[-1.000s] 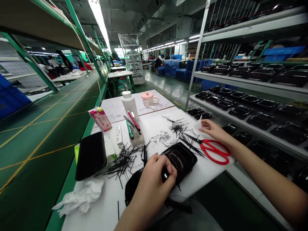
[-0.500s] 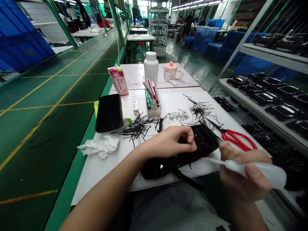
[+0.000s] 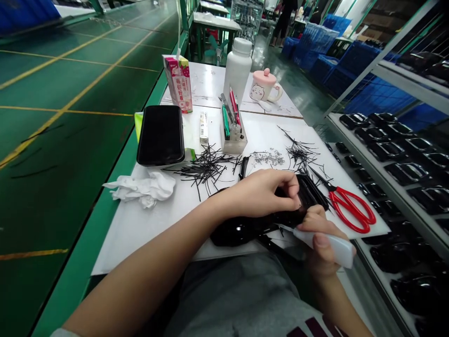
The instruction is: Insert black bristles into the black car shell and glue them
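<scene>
A glossy black part lies at the table's front edge. My left hand is over it, thumb and fingertips pressed together; what they pinch is too small to make out. My right hand is wrapped round a white squeeze bottle, whose thin nozzle points left at the black part, close below my left fingertips. Beyond my hands lie heaps of thin black strips and a scatter of small clear pieces. Red-handled scissors rest to the right.
On the white table are crumpled tissue, a black tray-like object, a pink carton, a tool holder, a white bottle and a lidded mug. Shelves of black parts flank the right.
My right hand has brought the squeeze bottle left and closer to my left hand, the nozzle now at the black part. My left hand keeps its pinch. The camera view has tilted down.
</scene>
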{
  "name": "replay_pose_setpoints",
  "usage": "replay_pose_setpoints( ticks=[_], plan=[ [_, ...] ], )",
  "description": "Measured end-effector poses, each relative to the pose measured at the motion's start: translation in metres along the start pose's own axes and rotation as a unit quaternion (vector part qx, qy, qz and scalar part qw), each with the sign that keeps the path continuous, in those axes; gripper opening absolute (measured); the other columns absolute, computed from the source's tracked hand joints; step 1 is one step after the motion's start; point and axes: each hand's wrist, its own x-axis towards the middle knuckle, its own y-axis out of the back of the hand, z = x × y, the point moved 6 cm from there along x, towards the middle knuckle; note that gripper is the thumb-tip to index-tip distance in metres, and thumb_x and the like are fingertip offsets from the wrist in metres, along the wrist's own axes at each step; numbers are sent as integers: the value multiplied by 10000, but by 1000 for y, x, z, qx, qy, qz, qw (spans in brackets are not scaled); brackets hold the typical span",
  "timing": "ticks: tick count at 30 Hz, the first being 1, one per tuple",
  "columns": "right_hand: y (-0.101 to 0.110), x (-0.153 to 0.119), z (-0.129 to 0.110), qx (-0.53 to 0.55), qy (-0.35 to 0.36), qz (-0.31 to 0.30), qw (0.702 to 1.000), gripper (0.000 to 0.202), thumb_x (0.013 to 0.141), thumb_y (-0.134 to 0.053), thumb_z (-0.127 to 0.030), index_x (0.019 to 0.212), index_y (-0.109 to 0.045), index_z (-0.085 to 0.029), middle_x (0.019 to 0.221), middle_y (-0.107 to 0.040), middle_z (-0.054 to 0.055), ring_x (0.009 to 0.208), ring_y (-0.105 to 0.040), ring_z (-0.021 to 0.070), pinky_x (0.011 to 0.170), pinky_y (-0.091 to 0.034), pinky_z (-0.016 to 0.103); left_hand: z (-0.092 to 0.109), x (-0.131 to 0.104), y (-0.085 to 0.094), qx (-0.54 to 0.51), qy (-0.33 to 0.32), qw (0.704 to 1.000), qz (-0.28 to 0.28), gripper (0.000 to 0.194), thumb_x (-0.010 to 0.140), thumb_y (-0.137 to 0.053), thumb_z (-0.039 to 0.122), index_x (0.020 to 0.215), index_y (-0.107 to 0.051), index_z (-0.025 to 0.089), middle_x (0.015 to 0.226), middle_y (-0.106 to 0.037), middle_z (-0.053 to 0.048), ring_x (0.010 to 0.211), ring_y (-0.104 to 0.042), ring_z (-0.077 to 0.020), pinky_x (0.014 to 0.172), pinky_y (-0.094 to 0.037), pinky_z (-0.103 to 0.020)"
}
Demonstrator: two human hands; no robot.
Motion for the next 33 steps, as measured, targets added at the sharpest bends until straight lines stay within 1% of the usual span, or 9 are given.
replay_pose_setpoints(
  ticks=[7,17,27,33],
  plan=[
    [1,-2,2,-22,-13,5,1000,260,948,-559,-385,768,-662,-228,620,-575,-3,561,-476,181,651,-383,409,-2,0,-1,20,-7,1000,2,218,844,-630,108,757,-462,216,862,-714,11,872,-669,-165,812,-524,-282],
    [1,-2,3,-12,-10,3,1000,247,959,-557,-377,788,-660,-232,639,-567,-8,564,-461,176,664,-373,403,-2,1,0,52,-20,998,6,193,834,-645,120,762,-490,209,849,-694,21,832,-642,-149,773,-503,-263],
    [2,-3,4,-24,-6,4,1000,241,954,-548,-358,779,-657,-235,630,-555,4,596,-464,193,659,-385,414,-2,1,1,47,-18,999,5,181,821,-648,142,760,-492,214,855,-706,13,841,-667,-162,777,-518,-278],
    [4,-3,5,-20,-6,11,1000,240,950,-556,-354,770,-665,-239,627,-562,7,596,-472,201,644,-388,414,-3,1,0,38,-12,999,1,197,825,-655,136,761,-486,215,869,-717,14,867,-681,-166,807,-526,-280]
  ],
)
